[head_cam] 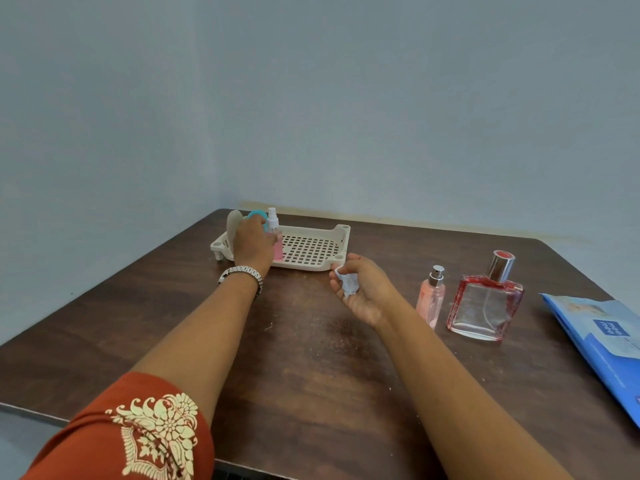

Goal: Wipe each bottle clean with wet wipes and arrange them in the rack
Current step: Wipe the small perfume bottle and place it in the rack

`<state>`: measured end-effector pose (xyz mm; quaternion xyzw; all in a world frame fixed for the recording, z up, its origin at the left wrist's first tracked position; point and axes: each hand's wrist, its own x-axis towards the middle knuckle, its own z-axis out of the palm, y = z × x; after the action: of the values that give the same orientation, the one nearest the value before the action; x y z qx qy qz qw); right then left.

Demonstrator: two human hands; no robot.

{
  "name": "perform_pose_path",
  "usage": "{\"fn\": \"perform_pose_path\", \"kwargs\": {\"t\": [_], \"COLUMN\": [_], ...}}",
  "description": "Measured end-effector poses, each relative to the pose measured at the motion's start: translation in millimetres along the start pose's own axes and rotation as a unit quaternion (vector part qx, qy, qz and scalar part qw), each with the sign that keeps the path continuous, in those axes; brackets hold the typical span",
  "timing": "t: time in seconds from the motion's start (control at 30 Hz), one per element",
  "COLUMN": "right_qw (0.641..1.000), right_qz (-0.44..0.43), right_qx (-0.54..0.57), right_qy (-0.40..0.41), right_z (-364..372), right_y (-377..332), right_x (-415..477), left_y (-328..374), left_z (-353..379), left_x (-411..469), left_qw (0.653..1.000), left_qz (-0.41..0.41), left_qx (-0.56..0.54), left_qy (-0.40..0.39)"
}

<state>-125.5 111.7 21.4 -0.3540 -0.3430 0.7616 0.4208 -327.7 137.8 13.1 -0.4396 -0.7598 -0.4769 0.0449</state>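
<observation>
The upright slim bottle (430,299), mid-right, stands nearest the right hand (363,289), which clutches a wipe (348,282); the left hand (252,245), grip unclear, is at the rack (341,233).

Left hand (254,244) gripping, right hand (362,289) cupped palm-up.

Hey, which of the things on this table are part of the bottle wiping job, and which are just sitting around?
Job: pink spray bottle in the left hand; rack; crumpled wet wipe in the right hand; small pink perfume bottle; square red-edged perfume bottle; blue wet wipes pack.
Just there: wristwatch; beige item and teal item in the rack, too hidden to identify.
</observation>
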Motion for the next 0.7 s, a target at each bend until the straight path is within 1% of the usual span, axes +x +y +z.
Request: {"fn": "perform_pose_path", "kwargs": {"t": [0.1,0.2,0.3,0.37,0.43,0.5,0.57,0.63,0.7], "right_qw": [1.000,1.000,0.996,0.991,0.984,0.975,0.957,0.940,0.928], "right_qz": [-0.002,-0.016,-0.060,-0.109,-0.162,-0.217,-0.281,-0.328,-0.346], "right_qx": [-0.001,-0.012,-0.052,-0.067,-0.054,-0.046,-0.062,-0.064,-0.079], "right_qy": [-0.007,-0.020,-0.029,-0.031,-0.039,-0.029,0.018,0.069,0.111], "right_z": [0.9,2.0,-1.0,-6.1,-15.7,-30.2,-48.8,-70.0,-90.2], "right_y": [-0.8,-3.8,-7.1,-11.3,-18.6,-27.6,-35.6,-40.2,-42.1], "right_x": [-8.1,-22.7,-42.7,-59.8,-77.5,-93.9,-105.3,-111.5,-115.9], "left_y": [0.4,7.2,28.5,49.1,71.6,89.6,104.4,115.8,126.1], "left_z": [-3.2,-7.9,-8.8,-5.8,-3.9,0.4,7.3,17.6,24.0], "left_x": [-4.0,-13.4,-31.8,-50.5,-74.3,-100.0,-126.3,-149.3,-169.4], "left_qw": [1.000,1.000,0.998,0.992,0.973,0.933,0.887,0.854,0.840], "left_qz": [-0.008,0.006,0.011,0.024,0.049,0.077,0.089,0.082,0.060], "left_qx": [-0.010,-0.027,-0.065,-0.104,-0.165,-0.209,-0.225,-0.252,-0.273], "left_qy": [0.009,0.015,-0.012,-0.064,-0.156,-0.284,-0.393,-0.448,-0.464]}}
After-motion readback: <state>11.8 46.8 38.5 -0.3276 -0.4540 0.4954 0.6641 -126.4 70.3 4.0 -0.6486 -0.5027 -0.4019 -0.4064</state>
